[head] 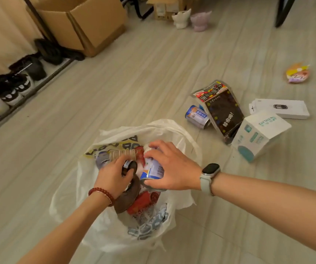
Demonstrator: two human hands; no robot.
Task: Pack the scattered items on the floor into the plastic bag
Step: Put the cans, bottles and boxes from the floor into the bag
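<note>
The plastic bag (88,221) sits open on the pale wood floor (134,88), thin, white and crinkly. Both hands reach down into it. The left hand (113,176) curls around a small dark round jar (129,166). The right hand (170,168) wraps a shiny blue and white can (152,173). More packets lie inside.

Both my forearms are bare, no sleeves in view. Left hand (113,176): bead bracelet (102,193) at the wrist, dark red round beads, single strand, a few paler beads on one side. Right hand (172,168): smartwatch (210,169) at the wrist, black rounded-rectangle screen, dark, light metal case, pale grey-white strap (205,184). No rings or gloves that I can see.
</note>
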